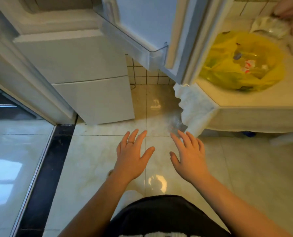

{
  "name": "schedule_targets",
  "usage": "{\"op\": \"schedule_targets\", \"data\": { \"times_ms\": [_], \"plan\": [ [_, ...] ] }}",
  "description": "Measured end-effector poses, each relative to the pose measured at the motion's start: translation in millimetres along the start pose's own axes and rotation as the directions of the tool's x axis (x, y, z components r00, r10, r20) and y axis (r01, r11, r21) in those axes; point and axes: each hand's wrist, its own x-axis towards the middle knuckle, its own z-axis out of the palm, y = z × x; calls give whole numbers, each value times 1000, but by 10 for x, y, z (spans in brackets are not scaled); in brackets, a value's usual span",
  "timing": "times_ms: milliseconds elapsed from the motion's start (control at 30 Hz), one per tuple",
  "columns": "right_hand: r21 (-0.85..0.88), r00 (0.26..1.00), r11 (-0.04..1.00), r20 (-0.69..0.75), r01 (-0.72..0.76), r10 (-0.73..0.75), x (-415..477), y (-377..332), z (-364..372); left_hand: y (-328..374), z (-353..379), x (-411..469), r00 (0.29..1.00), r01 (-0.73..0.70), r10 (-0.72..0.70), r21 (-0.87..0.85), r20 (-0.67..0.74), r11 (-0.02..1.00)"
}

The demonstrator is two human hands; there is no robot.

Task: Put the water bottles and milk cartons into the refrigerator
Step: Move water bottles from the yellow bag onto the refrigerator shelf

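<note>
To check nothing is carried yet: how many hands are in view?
2. The left hand is spread open over the floor tiles; the right hand is beside it, also open, near the table corner. A pinkish blur at top right is unclear.

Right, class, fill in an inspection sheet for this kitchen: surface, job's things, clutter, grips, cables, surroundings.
Surface: glossy tiled floor; cloth-covered table at right.
Job's things: refrigerator, its door open; no bottles or cartons clearly seen.
Clutter: yellow bag on the table, contents blurred.
Grips: left hand and right hand open, holding nothing, above the floor.
Cables: thin wire, it seems, on the tiled wall beside the refrigerator.
Surroundings: dark threshold strip at left.
</note>
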Motion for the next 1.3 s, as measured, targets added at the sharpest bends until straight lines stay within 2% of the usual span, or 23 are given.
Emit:
{"op": "schedule_targets", "data": {
  "times_ms": [333, 633, 1033, 1133, 1300],
  "plan": [
    [53, 984, 989, -106, -139, 144, -404, 1267, -437, 1330, 538, 143, 968, -240, 227, 132, 102, 962],
    [6, 956, 973, -184, -231, 229, 16, 2430, -733, 2333, 997, 942, 917, -388, 370, 123, 147, 913],
    [11, 941, 953, -158, -302, 300, 1177, 3992, -1216, 3697, 1427, 2490, 896, -427, 415, 54, 157, 902],
    [74, 928, 945, -179, -319, 328, 1381, 4202, -1237, 3905, 1475, 2762, 888, -451, 438, 81, 139, 889],
    [123, 945, 959, -177, -257, 276, 1775, 4476, -1258, 4035, 1516, 3044, 899, -436, 429, 79, 93, 897]
  ]
}}
